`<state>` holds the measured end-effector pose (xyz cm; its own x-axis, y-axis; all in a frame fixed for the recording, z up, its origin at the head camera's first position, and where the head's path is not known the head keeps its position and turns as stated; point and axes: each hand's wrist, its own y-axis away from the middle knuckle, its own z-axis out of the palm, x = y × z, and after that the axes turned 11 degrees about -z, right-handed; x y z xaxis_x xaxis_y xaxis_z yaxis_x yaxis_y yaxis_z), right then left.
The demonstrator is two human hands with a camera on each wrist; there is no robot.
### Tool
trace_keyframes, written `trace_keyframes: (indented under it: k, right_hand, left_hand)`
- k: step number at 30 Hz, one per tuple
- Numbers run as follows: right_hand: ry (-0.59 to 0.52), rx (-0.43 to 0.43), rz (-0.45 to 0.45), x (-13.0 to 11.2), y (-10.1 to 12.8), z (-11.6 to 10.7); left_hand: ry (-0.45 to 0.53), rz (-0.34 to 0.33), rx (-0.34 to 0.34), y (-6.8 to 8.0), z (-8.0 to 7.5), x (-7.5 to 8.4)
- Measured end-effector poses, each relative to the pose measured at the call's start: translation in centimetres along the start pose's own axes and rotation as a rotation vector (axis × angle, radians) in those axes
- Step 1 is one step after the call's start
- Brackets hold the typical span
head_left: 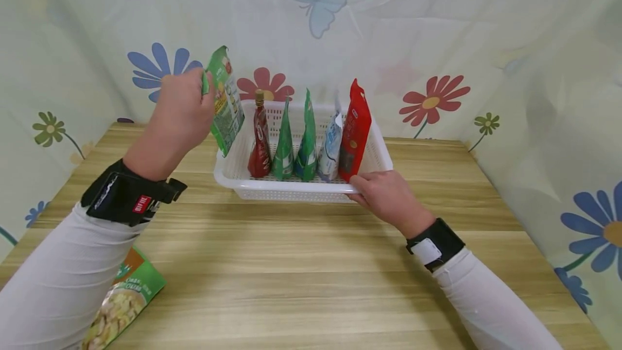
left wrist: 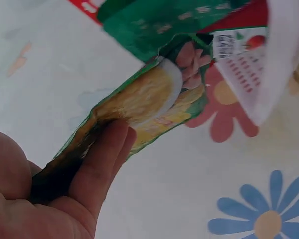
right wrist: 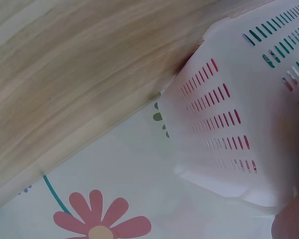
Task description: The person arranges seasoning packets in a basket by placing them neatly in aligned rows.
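My left hand (head_left: 184,109) pinches a green food packet (head_left: 227,102) and holds it up at the left end of a white plastic basket (head_left: 291,196). In the left wrist view the fingers (left wrist: 102,164) and thumb grip the same packet (left wrist: 154,94), which shows a plate of food. My right hand (head_left: 389,199) grips the basket's front rim near its right corner. Inside the basket stand a dark red pouch with a spout (head_left: 259,145), two green packets (head_left: 284,150), a white and blue packet (head_left: 331,147) and a red packet (head_left: 356,131), in a row.
Another green and orange food packet (head_left: 128,296) lies on the wooden table (head_left: 291,280) at the lower left, partly hidden by my left sleeve. Behind the table hangs a curtain (head_left: 389,42) printed with flowers and a butterfly.
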<state>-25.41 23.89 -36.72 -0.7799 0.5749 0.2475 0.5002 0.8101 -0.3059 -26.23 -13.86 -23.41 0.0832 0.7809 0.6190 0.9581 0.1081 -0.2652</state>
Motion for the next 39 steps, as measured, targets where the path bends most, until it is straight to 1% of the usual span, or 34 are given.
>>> trace_keyframes:
  k: [6,9,11,15,17,21,29,39]
  right_hand:
    - [0.013,0.010,0.004,-0.1,0.1,0.0]
    - [0.020,0.007,0.008,-0.1,0.1,0.0]
    - [0.024,0.008,0.010,-0.2,0.1,-0.1]
    - [0.031,0.012,0.011,-0.2,0.1,0.0]
    - [0.031,0.018,0.009,-0.2,0.1,0.0]
    - [0.026,0.024,0.009,-0.2,0.1,0.1]
    - [0.022,0.032,0.008,-0.3,0.1,0.1]
    - [0.043,0.038,0.010,-0.3,0.2,0.3]
  left_hand:
    - [-0.016,-0.035,-0.035,-1.2,2.0,-1.1]
    - [-0.036,-0.036,-0.047,-1.7,3.0,-1.4]
    - [-0.055,-0.033,-0.052,-1.9,3.6,-1.4]
    - [-0.086,-0.043,-0.093,-2.1,4.6,-1.6]
    - [-0.101,-0.043,-0.103,-2.3,5.0,-1.7]
    - [-0.098,-0.049,-0.128,-2.5,5.7,-2.0]
    - [-0.164,-0.036,-0.139,-2.9,7.1,-2.2]
    - [-0.212,-0.036,-0.181,-2.9,7.8,-2.2]
